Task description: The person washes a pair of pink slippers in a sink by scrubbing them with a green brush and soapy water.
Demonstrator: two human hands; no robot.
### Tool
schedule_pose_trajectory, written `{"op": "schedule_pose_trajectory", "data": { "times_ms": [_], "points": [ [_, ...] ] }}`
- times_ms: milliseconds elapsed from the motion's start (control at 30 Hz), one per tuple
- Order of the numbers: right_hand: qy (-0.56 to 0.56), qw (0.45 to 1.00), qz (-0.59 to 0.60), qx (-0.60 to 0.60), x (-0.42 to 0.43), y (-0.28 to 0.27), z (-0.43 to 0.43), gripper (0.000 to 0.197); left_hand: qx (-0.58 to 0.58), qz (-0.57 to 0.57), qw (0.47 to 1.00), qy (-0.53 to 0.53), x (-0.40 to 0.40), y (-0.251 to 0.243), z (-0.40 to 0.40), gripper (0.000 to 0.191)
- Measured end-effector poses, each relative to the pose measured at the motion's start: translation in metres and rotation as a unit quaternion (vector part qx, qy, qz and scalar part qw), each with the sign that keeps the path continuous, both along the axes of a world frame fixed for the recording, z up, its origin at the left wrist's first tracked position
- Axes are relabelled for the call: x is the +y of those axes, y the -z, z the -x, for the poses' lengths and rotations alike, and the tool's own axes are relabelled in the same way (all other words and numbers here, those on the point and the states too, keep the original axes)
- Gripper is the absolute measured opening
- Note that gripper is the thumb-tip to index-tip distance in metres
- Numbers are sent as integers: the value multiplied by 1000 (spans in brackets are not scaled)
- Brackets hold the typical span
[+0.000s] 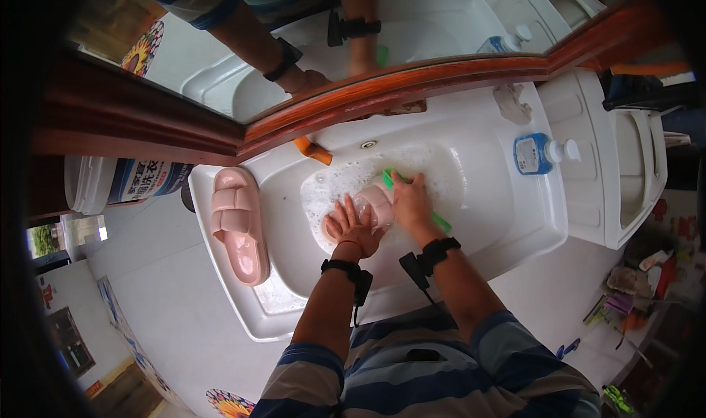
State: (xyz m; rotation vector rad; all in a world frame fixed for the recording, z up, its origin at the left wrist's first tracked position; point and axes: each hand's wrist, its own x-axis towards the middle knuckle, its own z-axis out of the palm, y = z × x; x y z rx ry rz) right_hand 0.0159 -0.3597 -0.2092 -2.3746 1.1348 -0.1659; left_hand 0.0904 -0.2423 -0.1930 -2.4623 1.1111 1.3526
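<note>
In the white sink basin (485, 197), a pink slide sandal (375, 201) lies in sudsy water. My left hand (356, 233) presses on the sandal with its fingers spread. My right hand (411, 203) is closed around a green brush (440, 221), whose far end meets the sandal's right part; its bristles are hidden. Another pink slide sandal (242, 252), wet, rests on the left ledge of the sink.
A blue pump bottle (533, 153) and a crumpled cloth (513, 104) sit on the right ledge. An orange spout (313, 151) juts over the basin's back edge. Above runs a wood-framed mirror (397, 84). A labelled tub (127, 182) stands at left, a white plastic chair (590, 158) at right.
</note>
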Motion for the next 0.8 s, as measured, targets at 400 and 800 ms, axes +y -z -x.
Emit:
{"op": "schedule_pose_trajectory", "data": {
  "times_ms": [400, 800],
  "points": [
    [-62, 995, 79, -24, 14, 1, -3, 35, -2, 22, 1000, -6, 1, 9, 2, 78],
    [-81, 994, -71, -28, 26, -27, 19, 39, -2, -6, 1000, -7, 7, 13, -1, 75]
  ]
}}
